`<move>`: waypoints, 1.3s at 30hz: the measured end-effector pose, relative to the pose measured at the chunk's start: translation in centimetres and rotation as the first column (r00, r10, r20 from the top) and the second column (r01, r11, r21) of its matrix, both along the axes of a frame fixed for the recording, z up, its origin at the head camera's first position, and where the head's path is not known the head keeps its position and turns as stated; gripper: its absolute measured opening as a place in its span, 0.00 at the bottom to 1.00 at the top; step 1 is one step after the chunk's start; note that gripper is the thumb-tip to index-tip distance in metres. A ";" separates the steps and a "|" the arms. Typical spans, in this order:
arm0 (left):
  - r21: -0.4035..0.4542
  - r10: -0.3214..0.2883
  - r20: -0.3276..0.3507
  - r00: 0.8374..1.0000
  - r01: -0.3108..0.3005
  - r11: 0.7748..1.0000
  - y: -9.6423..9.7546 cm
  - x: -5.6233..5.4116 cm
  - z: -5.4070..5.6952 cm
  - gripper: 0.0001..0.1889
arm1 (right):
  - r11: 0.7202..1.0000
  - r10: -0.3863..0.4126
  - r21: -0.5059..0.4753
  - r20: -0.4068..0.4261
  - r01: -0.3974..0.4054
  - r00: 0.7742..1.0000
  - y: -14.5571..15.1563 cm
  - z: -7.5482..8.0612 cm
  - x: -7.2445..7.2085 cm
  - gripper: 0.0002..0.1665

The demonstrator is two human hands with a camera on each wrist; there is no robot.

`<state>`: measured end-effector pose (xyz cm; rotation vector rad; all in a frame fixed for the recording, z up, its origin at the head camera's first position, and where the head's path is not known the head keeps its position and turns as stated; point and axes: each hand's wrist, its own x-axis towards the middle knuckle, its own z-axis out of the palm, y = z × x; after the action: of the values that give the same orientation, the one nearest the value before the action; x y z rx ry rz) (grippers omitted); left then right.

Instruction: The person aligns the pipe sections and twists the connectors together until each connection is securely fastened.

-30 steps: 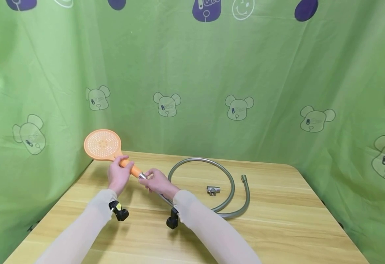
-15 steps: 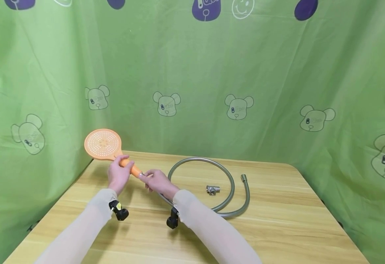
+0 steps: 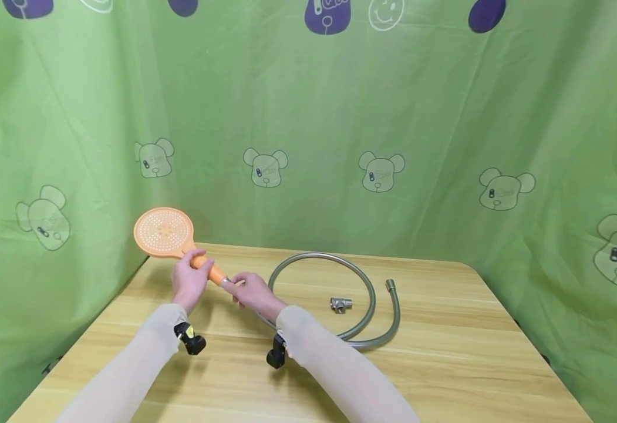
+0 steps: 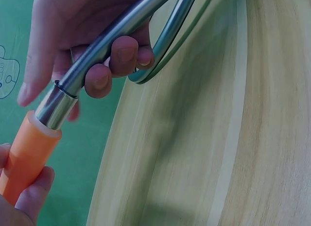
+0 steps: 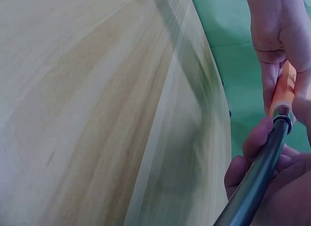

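Note:
In the head view, my left hand [image 3: 189, 279] grips the handle of an orange shower head [image 3: 164, 232], its pale, perforated face turned up above the table's far left corner. My right hand [image 3: 255, 292] is at the handle's lower end, fingers curled around the grey shower hose [image 3: 358, 270]. The left wrist view has the hose's shiny metal nut [image 4: 54, 109] right against the orange handle end [image 4: 29, 153], in line with it. There the right thumb and fingertips lie beside the nut. From the right wrist, the hose [image 5: 255, 180] runs through the right hand toward the handle.
The hose lies looped on the wooden table [image 3: 445, 364], its free end [image 3: 391, 286] pointing to the back right. Inside the loop sits a small metal T-shaped fitting [image 3: 341, 305]. A green patterned curtain [image 3: 313, 117] encloses the back and sides.
My right thumb and fingers have shifted slightly up toward the handle, covering more of the metal nut than a second ago. The left hand and shower head stay nearly still.

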<state>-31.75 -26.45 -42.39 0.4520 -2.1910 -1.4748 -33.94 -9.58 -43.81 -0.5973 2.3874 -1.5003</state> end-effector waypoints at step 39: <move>-0.023 0.016 0.003 1.000 -0.016 1.000 0.2 -0.4 -0.6 0.21 | 0.999 -0.030 0.016 -0.011 0.031 0.999 -0.1 0.0 0.2 0.14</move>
<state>-32.20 -26.27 -43.01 0.4635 -2.1995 -1.4400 -33.75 -9.65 -43.82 -0.5691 2.4250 -1.4918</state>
